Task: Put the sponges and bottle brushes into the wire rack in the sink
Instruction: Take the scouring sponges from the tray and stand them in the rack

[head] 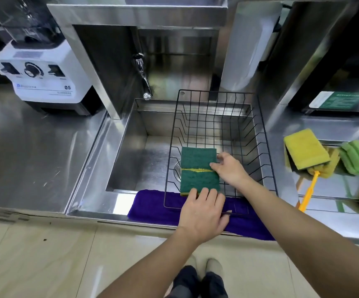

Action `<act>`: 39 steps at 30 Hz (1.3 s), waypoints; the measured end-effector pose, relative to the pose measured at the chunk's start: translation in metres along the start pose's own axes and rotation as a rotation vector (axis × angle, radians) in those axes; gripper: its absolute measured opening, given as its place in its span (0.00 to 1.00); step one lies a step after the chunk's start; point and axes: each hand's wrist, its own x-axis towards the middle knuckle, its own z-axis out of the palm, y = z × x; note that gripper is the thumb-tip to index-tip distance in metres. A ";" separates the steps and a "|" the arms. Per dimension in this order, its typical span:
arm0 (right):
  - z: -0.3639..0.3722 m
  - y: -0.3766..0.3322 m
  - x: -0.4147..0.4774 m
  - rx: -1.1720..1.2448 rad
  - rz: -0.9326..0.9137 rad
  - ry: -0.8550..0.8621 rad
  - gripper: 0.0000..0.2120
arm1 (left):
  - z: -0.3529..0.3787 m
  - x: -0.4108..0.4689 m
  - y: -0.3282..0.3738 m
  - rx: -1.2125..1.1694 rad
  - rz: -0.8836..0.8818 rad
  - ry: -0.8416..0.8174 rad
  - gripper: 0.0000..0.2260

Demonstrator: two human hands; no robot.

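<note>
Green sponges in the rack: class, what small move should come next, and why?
Probably let go and withdraw both hands: the two green sponges already lie in the rack, with the left hand and right hand on their edges. The yellow sponge waits outside.

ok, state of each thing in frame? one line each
Rack: in sink, near edge on the purple cloth.
Green sponges: two, edge to edge in rack, both hands on them.
Left hand: fingertips on near sponge.
Right hand: touching sponges' right side.
Yellow sponge: on counter, tilted on orange brush.
Orange brush: on counter.
Green brush: on counter.
Tap: no water running.
</note>
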 end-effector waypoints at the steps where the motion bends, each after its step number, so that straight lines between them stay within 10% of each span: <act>1: -0.003 0.001 -0.003 -0.016 -0.009 0.017 0.20 | -0.002 0.001 0.003 0.007 0.027 -0.019 0.17; 13: -0.100 0.042 -0.042 0.036 -0.133 0.491 0.08 | -0.013 0.040 0.077 0.032 0.213 -0.131 0.22; 24: -0.152 0.110 -0.035 -0.158 0.259 0.708 0.34 | 0.004 0.050 0.084 0.004 0.161 -0.208 0.22; 31: -0.145 0.114 -0.020 -0.287 0.282 0.695 0.33 | 0.001 0.049 0.085 0.034 0.139 -0.178 0.21; 39: -0.152 0.087 -0.025 0.358 0.127 0.846 0.25 | 0.001 0.041 0.070 0.029 0.138 -0.077 0.19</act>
